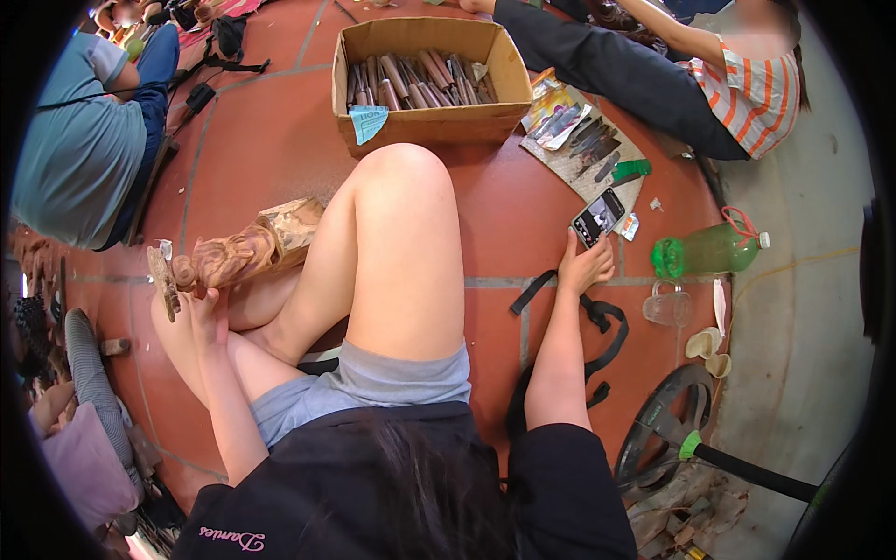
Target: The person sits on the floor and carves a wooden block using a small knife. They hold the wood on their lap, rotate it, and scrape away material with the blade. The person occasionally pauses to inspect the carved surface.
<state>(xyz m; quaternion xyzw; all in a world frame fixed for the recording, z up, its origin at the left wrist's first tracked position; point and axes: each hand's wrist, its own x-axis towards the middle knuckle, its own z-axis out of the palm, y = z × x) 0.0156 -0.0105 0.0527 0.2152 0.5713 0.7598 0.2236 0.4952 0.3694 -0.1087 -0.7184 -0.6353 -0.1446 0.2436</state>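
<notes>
My left hand (209,315) is closed around the lower side of a carved wooden figure (238,257), which lies tilted across my folded left leg. Its round end and flat base-like piece point left, and a rougher block end rests near my raised knee. Off to the right, my right hand (586,265) grips a smartphone (599,217) with its screen lit, held low above the tiled floor. Just past the phone lies a board (597,149) with several dark flat pieces on it.
Ahead stands a cardboard box (434,126) full of wooden-handled tools (411,82). On the right are a green bottle (705,250), a glass mug (666,304), a black strap (607,350) and a black wheel-like base with a pole (663,420). Other people sit left and far right.
</notes>
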